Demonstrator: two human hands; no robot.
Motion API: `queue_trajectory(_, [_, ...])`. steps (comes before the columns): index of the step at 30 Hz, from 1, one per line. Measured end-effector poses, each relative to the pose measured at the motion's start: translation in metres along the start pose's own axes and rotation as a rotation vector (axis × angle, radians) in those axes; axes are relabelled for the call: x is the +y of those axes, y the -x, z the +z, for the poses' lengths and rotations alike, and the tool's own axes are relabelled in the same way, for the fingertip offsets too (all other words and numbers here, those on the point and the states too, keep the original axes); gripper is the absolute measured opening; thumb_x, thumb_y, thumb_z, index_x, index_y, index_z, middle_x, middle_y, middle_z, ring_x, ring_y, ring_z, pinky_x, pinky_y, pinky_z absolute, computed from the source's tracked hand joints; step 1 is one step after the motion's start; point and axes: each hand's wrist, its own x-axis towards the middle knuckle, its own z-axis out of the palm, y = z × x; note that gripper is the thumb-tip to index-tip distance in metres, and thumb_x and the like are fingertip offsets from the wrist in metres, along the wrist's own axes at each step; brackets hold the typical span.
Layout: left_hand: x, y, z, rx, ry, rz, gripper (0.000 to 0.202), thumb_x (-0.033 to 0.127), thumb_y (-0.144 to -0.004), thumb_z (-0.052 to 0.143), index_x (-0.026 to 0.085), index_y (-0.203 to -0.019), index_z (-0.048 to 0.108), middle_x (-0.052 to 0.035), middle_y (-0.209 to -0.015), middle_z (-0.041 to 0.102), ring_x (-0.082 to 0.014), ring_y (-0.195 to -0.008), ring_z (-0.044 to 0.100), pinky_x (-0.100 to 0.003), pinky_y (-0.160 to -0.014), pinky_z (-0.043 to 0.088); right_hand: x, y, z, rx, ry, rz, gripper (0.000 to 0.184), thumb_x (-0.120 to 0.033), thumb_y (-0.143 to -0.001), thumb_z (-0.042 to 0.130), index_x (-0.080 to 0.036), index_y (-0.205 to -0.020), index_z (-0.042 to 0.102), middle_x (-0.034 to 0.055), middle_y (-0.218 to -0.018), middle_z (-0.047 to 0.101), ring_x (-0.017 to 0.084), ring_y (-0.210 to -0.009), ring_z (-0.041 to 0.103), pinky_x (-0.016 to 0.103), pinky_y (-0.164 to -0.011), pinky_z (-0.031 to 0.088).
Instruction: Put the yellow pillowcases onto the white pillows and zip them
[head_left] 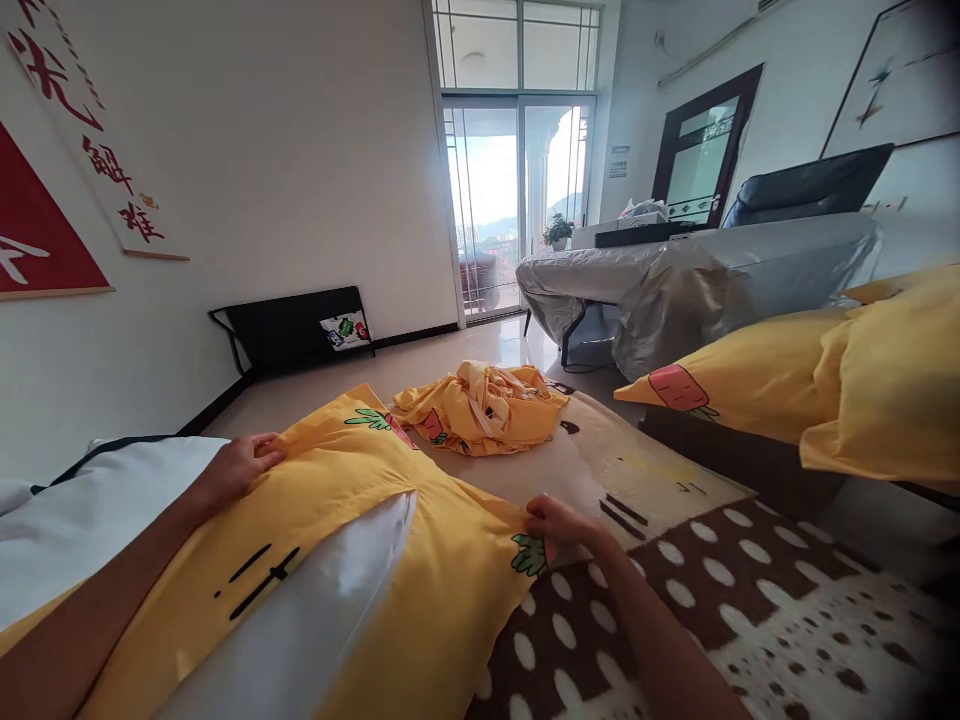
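Observation:
A yellow pillowcase (pixel 450 580) with carrot prints lies across the near floor, and a white pillow (pixel 330 600) shows through its open side. My left hand (pixel 240 465) rests on the far left edge of the pillowcase, fingers curled onto the cloth. At the right corner of the pillowcase, beside a carrot print, my right hand (pixel 559 520) pinches the fabric. Another white pillow (pixel 90 510) lies under my left arm.
A crumpled yellow cloth (pixel 480 405) lies farther out on the patterned rug (pixel 720 580). Yellow-cased pillows (pixel 847 390) sit on a dark piece of furniture at right. A covered table (pixel 675 280) stands behind, a black folded frame (pixel 292 325) leans on the left wall.

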Motion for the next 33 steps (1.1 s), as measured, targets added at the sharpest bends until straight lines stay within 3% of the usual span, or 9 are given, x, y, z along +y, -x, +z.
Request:
queue_trajectory(4, [0.022,0.0,-0.004,0.062,-0.264,0.222,0.06,0.054,-0.086,0.039,0.018,-0.133,0.047,-0.0114,-0.14,0.048,-0.0295,-0.127,0.045,-0.039,-0.106,0.033,-0.005,0.001,0.004,0.058,0.164,0.07,0.017,-0.019,-0.075,0.055,-0.013,-0.06,0.06,0.0023,-0.063,0.056,0.01,-0.059,0.043,0.022,-0.053,0.027])
queue_trajectory(8, [0.061,0.042,0.023,-0.265,-0.383,0.574,0.055,0.055,-0.091,0.032,0.031,-0.141,0.038,-0.0005,-0.152,0.029,-0.0235,-0.14,0.025,-0.041,-0.114,0.019,-0.006,0.003,0.006,0.081,0.268,0.118,0.018,-0.023,-0.079,0.055,-0.013,-0.066,0.065,0.008,-0.073,0.063,0.014,-0.064,0.052,0.023,-0.056,0.031])
queue_trajectory(11, [0.073,0.088,0.056,-0.539,-0.478,0.703,0.054,0.056,-0.091,0.033,0.039,-0.143,0.031,0.0014,-0.152,0.027,-0.0267,-0.14,0.026,-0.049,-0.114,0.019,-0.011,0.007,0.0,0.105,0.309,0.13,0.015,-0.022,-0.079,0.057,-0.014,-0.071,0.067,0.0102,-0.078,0.066,0.018,-0.071,0.058,0.025,-0.062,0.037])
queue_trajectory(14, [0.07,0.121,0.075,-0.538,-0.526,0.647,0.06,0.059,-0.089,0.033,0.035,-0.144,0.029,-0.0024,-0.15,0.032,-0.0324,-0.137,0.03,-0.055,-0.111,0.025,-0.034,0.01,-0.001,0.229,0.337,0.126,0.022,-0.022,-0.083,0.052,-0.012,-0.096,0.068,0.0165,-0.101,0.065,0.026,-0.095,0.059,0.033,-0.081,0.041])
queue_trajectory(17, [0.066,0.132,0.078,-0.45,-0.537,0.587,0.06,0.058,-0.089,0.035,0.032,-0.143,0.033,-0.0054,-0.146,0.04,-0.0337,-0.135,0.034,-0.054,-0.109,0.03,-0.065,0.01,0.024,0.414,0.283,-0.021,0.045,-0.034,-0.094,0.035,-0.017,-0.134,0.046,0.0152,-0.136,0.047,0.025,-0.126,0.042,0.037,-0.102,0.031])
queue_trajectory(21, [0.054,0.125,0.078,-0.442,-0.452,0.585,0.058,0.055,-0.088,0.04,0.034,-0.143,0.034,-0.0047,-0.144,0.043,-0.0281,-0.131,0.042,-0.044,-0.107,0.035,-0.078,0.007,0.073,0.223,0.17,-0.327,0.054,-0.043,-0.097,0.021,-0.021,-0.145,0.031,0.0083,-0.147,0.037,0.02,-0.136,0.03,0.039,-0.11,0.024])
queue_trajectory(26, [0.033,0.117,0.076,-0.466,-0.366,0.361,0.069,0.058,-0.088,0.034,0.027,-0.148,0.021,-0.0072,-0.142,0.046,-0.0254,-0.125,0.05,-0.037,-0.1,0.042,-0.046,0.009,0.08,0.186,0.328,-0.077,0.051,-0.041,-0.097,0.02,-0.024,-0.141,0.04,0.0066,-0.149,0.034,0.022,-0.139,0.025,0.048,-0.112,0.016])
queue_trajectory(30, [0.037,0.12,0.07,-0.485,-0.385,0.28,0.061,0.06,-0.086,0.035,0.019,-0.131,0.044,-0.013,-0.125,0.06,-0.029,-0.111,0.059,-0.037,-0.09,0.046,-0.018,0.017,0.059,0.209,0.377,0.032,0.049,-0.038,-0.096,0.03,-0.022,-0.141,0.04,0.01,-0.149,0.032,0.029,-0.139,0.023,0.054,-0.109,0.016])
queue_trajectory(33, [0.049,0.123,0.066,-0.485,-0.351,0.314,0.039,0.053,-0.084,0.041,0.02,-0.101,0.056,-0.0098,-0.102,0.067,-0.0272,-0.091,0.064,-0.036,-0.077,0.048,-0.011,0.022,0.049,0.242,0.409,0.107,0.049,-0.034,-0.095,0.034,-0.018,-0.14,0.041,0.0148,-0.149,0.031,0.032,-0.139,0.023,0.057,-0.107,0.017])
